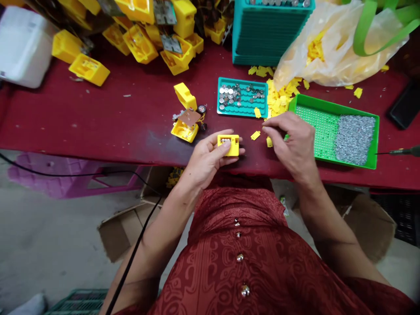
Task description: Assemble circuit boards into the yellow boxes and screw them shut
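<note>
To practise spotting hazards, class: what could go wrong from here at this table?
The silver cells in the yellow case might slip out if the left hand tilts it, since their compartment is open.

The right hand could sweep the loose yellow cover beside its thumb off the nearby table edge.

"What is the person wearing?"

"A dark red top [272, 271], with a tone-on-tone pattern of curls and angular, maze-like lines (rather ornate, that)."

"And down the front?"

"A line of shiny, silvery, rounded buttons [240, 257]. The cloth creases around the waist."

"Sleeves?"

"The right sleeve [377, 292] is the same dark red, and the forearm below it is bare."
</note>
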Demonstrator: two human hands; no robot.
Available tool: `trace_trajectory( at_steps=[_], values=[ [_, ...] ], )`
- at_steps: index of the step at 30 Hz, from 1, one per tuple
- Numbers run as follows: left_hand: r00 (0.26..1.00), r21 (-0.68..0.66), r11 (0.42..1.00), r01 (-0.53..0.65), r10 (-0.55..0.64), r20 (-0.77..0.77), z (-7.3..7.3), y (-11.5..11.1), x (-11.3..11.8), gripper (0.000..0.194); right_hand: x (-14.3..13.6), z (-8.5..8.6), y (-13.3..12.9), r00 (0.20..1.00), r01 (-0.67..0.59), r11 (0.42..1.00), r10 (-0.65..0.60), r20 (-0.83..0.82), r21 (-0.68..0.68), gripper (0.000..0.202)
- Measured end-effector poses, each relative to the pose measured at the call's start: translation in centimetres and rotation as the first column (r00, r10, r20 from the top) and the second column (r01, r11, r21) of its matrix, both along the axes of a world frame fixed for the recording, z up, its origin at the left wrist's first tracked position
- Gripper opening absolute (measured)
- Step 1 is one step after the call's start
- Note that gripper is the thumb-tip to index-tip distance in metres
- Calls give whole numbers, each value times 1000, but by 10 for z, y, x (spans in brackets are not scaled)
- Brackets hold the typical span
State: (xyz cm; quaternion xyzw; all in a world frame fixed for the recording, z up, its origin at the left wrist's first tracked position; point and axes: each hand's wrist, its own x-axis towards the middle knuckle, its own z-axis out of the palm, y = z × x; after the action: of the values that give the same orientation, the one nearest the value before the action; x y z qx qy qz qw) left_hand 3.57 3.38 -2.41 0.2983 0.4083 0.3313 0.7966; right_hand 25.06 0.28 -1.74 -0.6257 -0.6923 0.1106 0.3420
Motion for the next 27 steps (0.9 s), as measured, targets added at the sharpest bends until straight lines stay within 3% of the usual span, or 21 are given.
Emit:
trace_trajectory(
  at_steps=[5,8,11,14,17,19,21,24,27],
  values=[
    [999,-37,999,-25,27,43,2,5,-8,40,13,-11,6,916,-18,989,75,394,-145,31],
    [998,-46,999,-27,30,54,2,6,-10,39,9,-20,9,878,-3,983,90,471,-183,33],
    [999,-21,999,-26,27,45,0,6,-11,39,6,-21,12,889,-29,980,115,444,-197,27],
    [999,-5,1000,-24,24,28,-3,5,-11,43,4,-14,13,943,-75,983,124,307,-167,17],
    [1000,-3,1000,-22,22,9,-5,5,-10,49,-5,-7,12,998,-51,987,44,-50,-150,10],
    [1000,1,1000,-20,20,-2,-6,6,-9,51,-12,-3,10,929,-61,973,-25,-368,-222,14],
    [1000,13,1000,-24,24,-16,-7,6,-7,49,-20,0,9,796,-118,945,-94,-598,-306,24],
    [999,39,999,-30,31,-29,-7,7,-3,46,-27,0,10,653,-150,931,-159,-740,-333,27],
    [999,70,997,-28,30,-36,-7,5,2,51,-29,-3,11,602,-120,950,-162,-782,-289,25]
  ],
)
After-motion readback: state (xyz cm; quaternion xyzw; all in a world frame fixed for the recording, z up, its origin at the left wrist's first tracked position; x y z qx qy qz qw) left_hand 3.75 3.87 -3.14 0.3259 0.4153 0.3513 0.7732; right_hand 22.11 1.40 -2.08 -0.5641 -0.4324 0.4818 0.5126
